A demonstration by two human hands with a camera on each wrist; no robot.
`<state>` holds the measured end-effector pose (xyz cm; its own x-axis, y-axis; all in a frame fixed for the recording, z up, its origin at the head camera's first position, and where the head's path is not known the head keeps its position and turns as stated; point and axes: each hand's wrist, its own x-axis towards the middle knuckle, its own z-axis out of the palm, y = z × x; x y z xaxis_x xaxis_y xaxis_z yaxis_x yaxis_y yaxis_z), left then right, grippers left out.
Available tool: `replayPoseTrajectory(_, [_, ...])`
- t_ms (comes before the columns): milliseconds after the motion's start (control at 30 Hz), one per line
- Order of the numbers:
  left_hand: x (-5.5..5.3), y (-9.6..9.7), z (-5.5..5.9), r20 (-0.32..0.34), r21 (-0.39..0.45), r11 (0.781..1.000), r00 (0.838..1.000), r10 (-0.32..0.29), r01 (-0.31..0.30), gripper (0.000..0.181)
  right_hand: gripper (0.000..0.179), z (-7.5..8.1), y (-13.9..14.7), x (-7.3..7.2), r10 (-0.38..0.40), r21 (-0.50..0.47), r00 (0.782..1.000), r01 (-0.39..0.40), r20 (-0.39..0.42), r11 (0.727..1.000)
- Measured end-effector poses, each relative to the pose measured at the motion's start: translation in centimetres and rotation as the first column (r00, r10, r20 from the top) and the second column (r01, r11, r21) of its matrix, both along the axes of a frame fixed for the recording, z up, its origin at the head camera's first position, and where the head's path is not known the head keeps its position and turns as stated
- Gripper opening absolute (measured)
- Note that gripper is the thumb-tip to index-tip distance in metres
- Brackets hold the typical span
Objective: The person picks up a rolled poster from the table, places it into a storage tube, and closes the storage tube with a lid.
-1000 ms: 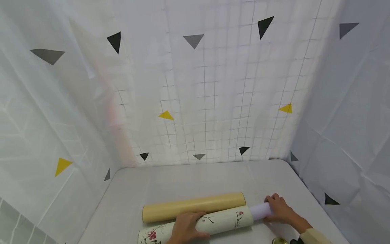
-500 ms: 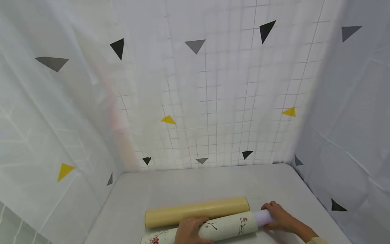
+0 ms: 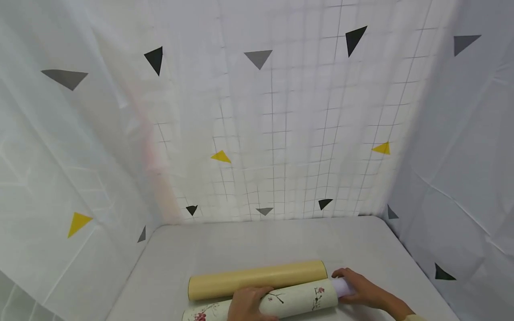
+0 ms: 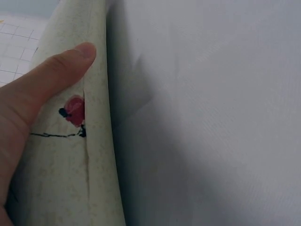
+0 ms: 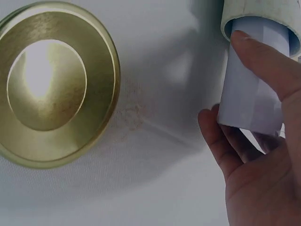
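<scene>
A cardboard tube with a plum-blossom print (image 3: 297,298) lies slanted across the near part of the table. My left hand (image 3: 249,304) grips it round the middle, with the thumb (image 4: 70,66) lying along the printed side in the left wrist view. Out of the tube's right end sticks a short length of rolled white paper (image 5: 254,89). My right hand (image 3: 357,287) holds this roll, thumb on one side and fingers curled round its outer end. The rest of the roll is hidden inside the tube.
Just behind the printed tube lies a plain yellow-tan tube (image 3: 257,280). A round gold metal lid (image 5: 47,84) sits on the white tabletop (image 3: 265,240) near my right hand. Sheets with triangle prints (image 3: 257,133) wall in the table.
The paper roll has slid left, deeper into the printed tube, and my right hand has moved left with it. My left hand keeps its grip on the tube.
</scene>
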<state>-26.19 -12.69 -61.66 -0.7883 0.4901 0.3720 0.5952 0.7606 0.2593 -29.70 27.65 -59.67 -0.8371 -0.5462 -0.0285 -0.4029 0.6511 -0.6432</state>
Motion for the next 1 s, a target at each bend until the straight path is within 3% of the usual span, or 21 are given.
replayPoseTrajectory(200, [0.0, 0.0, 0.0, 0.029, -0.017, 1.000, 1.000, -0.002, 0.002, 0.077, 0.057, 0.3, -0.5, 0.3, 0.003, -0.045, 0.997, 0.001, 0.079, 0.999])
replayPoseTrajectory(367, [0.0, -0.2, -0.1, -0.003, -0.021, 1.000, 1.000, 0.018, -0.018, 0.078, 0.048, 0.6, -0.9, -0.1, 0.032, -0.105, 0.990, -0.017, 0.138, 0.994])
replayPoseTrajectory(600, [-0.1, -0.1, -0.4, -0.074, -0.025, 1.000, 0.997, -0.005, 0.003, 0.076, 0.045, 0.9, -0.8, -0.5, 0.046, -0.088, 0.978, -0.028, 0.203, 0.996])
replayPoseTrajectory(1000, [0.3, 0.1, 0.3, -0.055, -0.034, 0.996, 0.995, 0.077, -0.079, 0.078, 0.053, 1.1, -0.9, -0.6, 0.016, -0.092, 0.961, 0.010, 0.277, 0.996])
